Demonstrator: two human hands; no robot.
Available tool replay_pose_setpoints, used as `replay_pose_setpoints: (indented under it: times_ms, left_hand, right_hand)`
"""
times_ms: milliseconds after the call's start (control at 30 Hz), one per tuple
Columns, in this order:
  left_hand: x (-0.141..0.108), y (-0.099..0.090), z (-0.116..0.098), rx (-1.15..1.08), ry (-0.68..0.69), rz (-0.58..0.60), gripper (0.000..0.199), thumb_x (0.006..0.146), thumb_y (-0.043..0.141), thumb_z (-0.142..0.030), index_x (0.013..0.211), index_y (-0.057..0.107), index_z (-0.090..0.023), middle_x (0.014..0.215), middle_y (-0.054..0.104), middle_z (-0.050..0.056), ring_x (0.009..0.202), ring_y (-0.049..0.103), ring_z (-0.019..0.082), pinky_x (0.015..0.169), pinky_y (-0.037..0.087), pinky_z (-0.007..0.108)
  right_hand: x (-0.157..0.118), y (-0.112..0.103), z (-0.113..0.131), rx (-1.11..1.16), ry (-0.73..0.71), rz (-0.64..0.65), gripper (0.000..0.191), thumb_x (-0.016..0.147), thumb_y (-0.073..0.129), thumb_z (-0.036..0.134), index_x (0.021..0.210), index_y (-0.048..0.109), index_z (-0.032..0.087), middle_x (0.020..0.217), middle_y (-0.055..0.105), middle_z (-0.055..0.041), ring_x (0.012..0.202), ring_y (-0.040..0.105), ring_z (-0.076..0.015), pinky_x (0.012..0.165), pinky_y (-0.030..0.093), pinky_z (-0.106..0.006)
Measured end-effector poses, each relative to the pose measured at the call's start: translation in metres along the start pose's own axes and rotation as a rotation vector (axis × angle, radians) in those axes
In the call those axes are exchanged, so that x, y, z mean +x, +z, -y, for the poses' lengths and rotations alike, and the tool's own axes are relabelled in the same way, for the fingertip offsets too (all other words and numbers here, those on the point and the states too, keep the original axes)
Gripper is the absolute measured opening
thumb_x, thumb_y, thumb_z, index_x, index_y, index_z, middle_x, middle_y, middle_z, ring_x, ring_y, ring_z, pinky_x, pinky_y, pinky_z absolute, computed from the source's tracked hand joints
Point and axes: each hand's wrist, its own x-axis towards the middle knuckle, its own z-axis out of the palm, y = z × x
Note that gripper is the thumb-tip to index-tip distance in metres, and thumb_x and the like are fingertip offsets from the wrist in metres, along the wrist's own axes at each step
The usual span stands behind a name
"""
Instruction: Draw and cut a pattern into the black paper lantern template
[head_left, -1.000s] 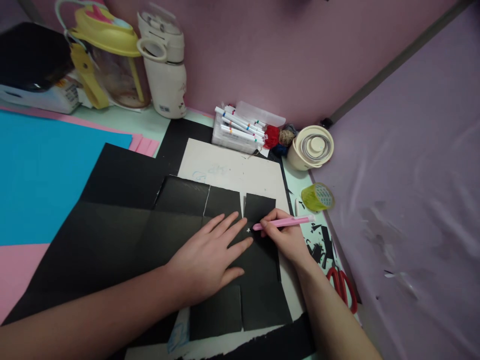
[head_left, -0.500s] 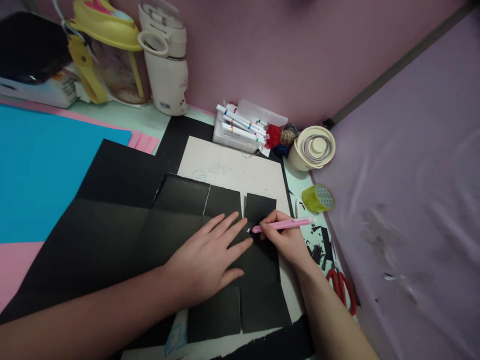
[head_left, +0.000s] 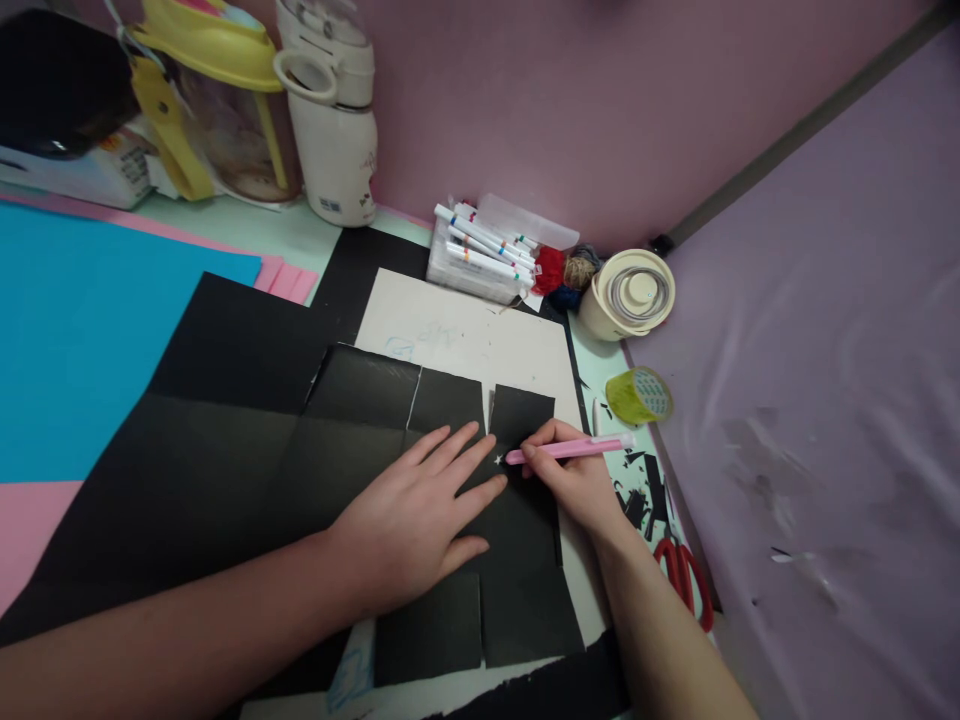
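Observation:
My left hand (head_left: 420, 515) lies flat with spread fingers on a large sheet of black paper (head_left: 247, 470), which has creases and slits along its edges. Between the fingers of my right hand (head_left: 566, 470) is a slim pink pen-shaped tool (head_left: 559, 451) with a whitish end. Its tip is too small to make out, so I cannot tell a pen from a craft knife. Just left of that tip, a small white star (head_left: 499, 460) shows on the black paper, close to my left fingertips. A white board (head_left: 457, 315) with faint blue marks lies beneath the paper.
Red-handled scissors (head_left: 684, 580) and black paper scraps (head_left: 637, 500) lie at the right, near a green tape roll (head_left: 637, 396) and a cream round container (head_left: 628, 295). Behind stand a box of markers (head_left: 480, 275), a white bottle (head_left: 334, 150) and a yellow-lidded jug (head_left: 232, 130). Blue paper (head_left: 97, 340) lies left.
The view has shifted very slightly. The tool and both hands stay almost in the same place beside the star.

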Motion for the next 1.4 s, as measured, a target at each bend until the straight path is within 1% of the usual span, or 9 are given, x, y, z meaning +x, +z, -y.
replay_pose_setpoints:
  times_ms: [167, 367, 1100, 1267, 1333, 1400]
  left_hand:
    - [0.0, 0.0, 0.0, -0.008, -0.002, -0.006, 0.054, 0.091, 0.051, -0.056, 0.136, 0.051, -0.027, 0.153, 0.039, 0.009, 0.144, 0.028, 0.03, 0.116, 0.02, 0.045]
    - [0.0, -0.001, 0.0, -0.012, -0.003, 0.002, 0.054, 0.091, 0.052, -0.055, 0.137, 0.051, -0.026, 0.153, 0.039, 0.009, 0.144, 0.028, 0.031, 0.116, 0.02, 0.045]
    - [-0.001, -0.001, 0.0, -0.004, 0.0, -0.01, 0.054, 0.092, 0.051, -0.056, 0.137, 0.051, -0.027, 0.154, 0.039, 0.008, 0.144, 0.028, 0.03, 0.116, 0.019, 0.044]
    - [-0.001, -0.002, 0.0, 0.01, 0.0, 0.018, 0.054, 0.092, 0.049, -0.057, 0.138, 0.049, -0.028, 0.155, 0.037, 0.009, 0.145, 0.027, 0.03, 0.116, 0.02, 0.045]
    - [-0.001, -0.002, 0.0, 0.011, 0.0, 0.023, 0.054, 0.092, 0.049, -0.057, 0.138, 0.05, -0.028, 0.155, 0.037, 0.009, 0.145, 0.026, 0.03, 0.116, 0.02, 0.045]
    - [0.0, -0.002, 0.0, 0.013, -0.002, 0.024, 0.054, 0.092, 0.049, -0.058, 0.138, 0.05, -0.029, 0.155, 0.036, 0.008, 0.145, 0.025, 0.029, 0.116, 0.02, 0.045]
  right_hand:
    - [-0.001, -0.001, 0.001, -0.017, -0.001, -0.006, 0.018, 0.083, 0.065, 0.034, 0.075, 0.058, 0.02, 0.064, 0.066, -0.0003, 0.06, 0.061, -0.0144, 0.057, 0.045, -0.025]
    - [-0.001, 0.0, 0.002, -0.013, -0.009, -0.007, 0.018, 0.084, 0.065, 0.032, 0.073, 0.058, 0.02, 0.064, 0.066, -0.0002, 0.06, 0.061, -0.0138, 0.058, 0.045, -0.024]
    - [-0.001, 0.0, -0.001, -0.035, -0.016, 0.0, 0.018, 0.084, 0.064, 0.033, 0.074, 0.058, 0.02, 0.064, 0.066, -0.0002, 0.06, 0.061, -0.0144, 0.057, 0.046, -0.025]
    - [0.0, -0.003, -0.003, -0.008, -0.012, -0.033, 0.02, 0.085, 0.065, 0.034, 0.073, 0.058, 0.02, 0.062, 0.064, 0.0006, 0.058, 0.06, -0.0136, 0.057, 0.046, -0.025]
    - [0.001, -0.004, -0.006, 0.006, -0.023, -0.068, 0.019, 0.086, 0.065, 0.036, 0.077, 0.06, 0.02, 0.063, 0.065, 0.0002, 0.059, 0.06, -0.0134, 0.057, 0.046, -0.025]
    - [0.002, -0.003, -0.009, 0.039, -0.046, -0.091, 0.019, 0.087, 0.064, 0.039, 0.089, 0.062, 0.02, 0.072, 0.068, -0.0015, 0.062, 0.06, -0.0138, 0.054, 0.046, -0.024]
